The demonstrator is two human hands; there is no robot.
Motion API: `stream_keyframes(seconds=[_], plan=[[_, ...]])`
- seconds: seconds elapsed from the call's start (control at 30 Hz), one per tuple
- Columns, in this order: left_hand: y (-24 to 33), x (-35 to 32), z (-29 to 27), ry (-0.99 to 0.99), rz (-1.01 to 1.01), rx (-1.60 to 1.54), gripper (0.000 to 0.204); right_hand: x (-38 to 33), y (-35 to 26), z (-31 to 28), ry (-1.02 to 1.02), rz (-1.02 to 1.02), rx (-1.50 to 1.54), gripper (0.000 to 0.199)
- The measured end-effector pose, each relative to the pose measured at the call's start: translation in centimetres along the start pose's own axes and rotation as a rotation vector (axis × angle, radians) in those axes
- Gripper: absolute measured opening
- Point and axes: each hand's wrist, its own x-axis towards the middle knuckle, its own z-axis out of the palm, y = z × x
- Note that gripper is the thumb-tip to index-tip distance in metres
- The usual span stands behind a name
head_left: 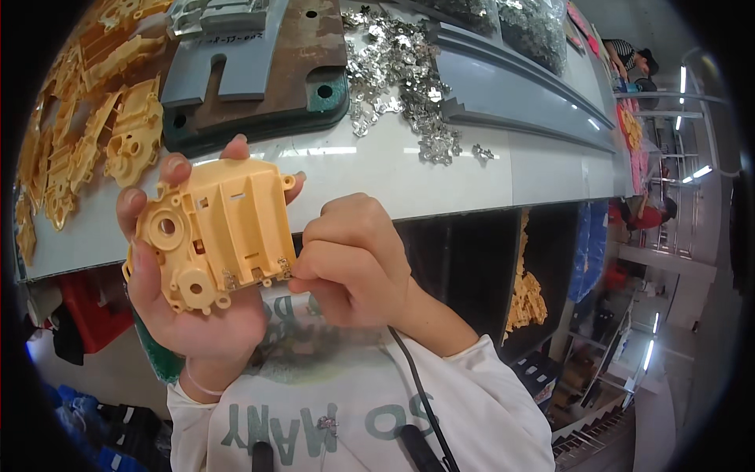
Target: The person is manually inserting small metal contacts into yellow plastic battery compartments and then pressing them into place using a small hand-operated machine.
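A yellow moulded plastic housing, with round bosses at one side and long ribs, is gripped in my left hand. The fingers wrap behind it and the thumb lies along its left side. My right hand is closed in a pinch at the housing's lower right corner. Right at those fingertips sits a small shiny metal clip, partly hidden by them. Another small metal piece is on the housing's lower edge, further left.
Many yellow housings lie at the table's left. Behind my hands stands a grey fixture on a green-edged metal base. Loose metal clips are heaped beside grey rails. More yellow parts lie below the table edge. People are at far right.
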Motion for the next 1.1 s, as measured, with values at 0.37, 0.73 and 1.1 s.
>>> stream_keyframes(seconds=[0.37,0.73,1.1], plan=[[0.1,0.4,0.5,0.184,-0.038,-0.111,0.037,0.1,-0.5,-0.7,-0.001,0.083,-0.041,0.028],[0.1,1.5,3.5,0.400,-0.041,0.172,0.037,-0.5,-0.5,-0.3,0.005,0.196,0.110,0.018],[0.3,0.6,1.7,0.381,0.028,0.160,0.036,-0.3,-0.2,0.2,-0.048,0.157,0.048,0.023]])
